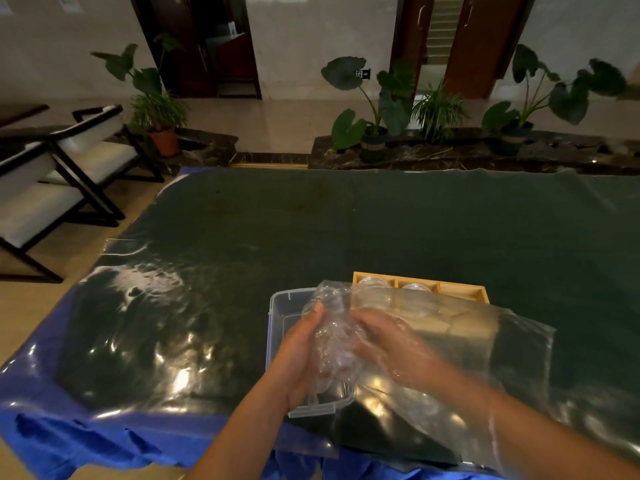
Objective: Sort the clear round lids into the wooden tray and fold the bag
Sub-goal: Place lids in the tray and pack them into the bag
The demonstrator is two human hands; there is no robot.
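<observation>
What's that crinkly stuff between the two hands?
The scrunched-up clear bag lies between the left hand and the right hand. The head view shows it.

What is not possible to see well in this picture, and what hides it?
Head view: the near part of the wooden tray is behind the clear bag, so the lids in it cannot be counted.
Head view: the right hand is inside the bag, and wrinkled film blurs whether it holds a lid.
Head view: the inside of the clear bin is covered by the left hand, which grips the bag.
Head view: both forearms are cut off by the bottom edge.
</observation>
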